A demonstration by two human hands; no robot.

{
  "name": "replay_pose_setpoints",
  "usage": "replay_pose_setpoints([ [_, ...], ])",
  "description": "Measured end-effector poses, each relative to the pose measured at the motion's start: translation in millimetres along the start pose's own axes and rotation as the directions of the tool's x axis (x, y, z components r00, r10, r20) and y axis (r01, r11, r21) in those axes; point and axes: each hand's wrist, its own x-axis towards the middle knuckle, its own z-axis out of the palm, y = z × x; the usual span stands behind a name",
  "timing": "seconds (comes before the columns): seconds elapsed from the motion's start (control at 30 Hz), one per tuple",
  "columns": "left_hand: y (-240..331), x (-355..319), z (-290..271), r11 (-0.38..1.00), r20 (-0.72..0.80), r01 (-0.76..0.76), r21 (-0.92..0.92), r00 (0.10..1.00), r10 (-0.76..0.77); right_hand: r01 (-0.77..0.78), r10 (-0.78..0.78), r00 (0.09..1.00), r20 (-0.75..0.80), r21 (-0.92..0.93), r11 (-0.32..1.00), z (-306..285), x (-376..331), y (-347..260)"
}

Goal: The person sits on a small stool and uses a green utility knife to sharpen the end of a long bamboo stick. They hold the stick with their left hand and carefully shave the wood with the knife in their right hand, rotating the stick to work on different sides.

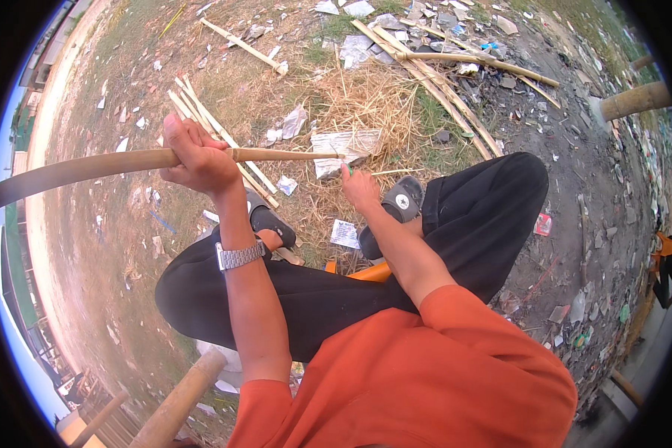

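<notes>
A: Status on the bamboo length [112, 163]?
B: Crosswise in front of the knees, tip at the pale slab [355, 140]. Left hand [201, 160] wrapped round it. Right hand [361, 188] closed at the tip, gripping a small green item [349, 170]; can't make out the type.
A: Done so far?
B: Narrow strips [258, 173] lie on the ground beyond the left hand. I'd call those split already.
A: Left?
B: At least the 1 in hand, I reckon. Long slats [448, 106] sit farther right; can't tell if finished.
</notes>
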Motion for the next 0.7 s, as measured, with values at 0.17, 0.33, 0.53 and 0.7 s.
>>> replay_pose_setpoints([
  [0.17, 4, -4, -7, 1.000, 0.052, -0.008, -0.022, 0.999, 0.009, 0.141, -0.145, 0.989, -0.009, -0.175, 0.974, -2, 5, 4],
  [0.33, 9, -10, -17, 0.999, 0.155, 0.028, -0.020, 0.988, -0.025, 0.265, -0.350, 0.937, 0.019, -0.692, 0.672, -64, 81, 53],
  [0.53, 9, -14, -13, 0.999, 0.109, -0.008, 0.047, 0.994, 0.003, 0.175, -0.200, 0.976, -0.080, -0.250, 0.952, -106, 35, 34],
  [0.7, 18, -16, -11, 0.990, 0.183, -0.057, 0.130, 0.983, 0.032, 0.295, -0.289, 0.938, 0.193, -0.005, 0.955, -64, 15, -4],
])
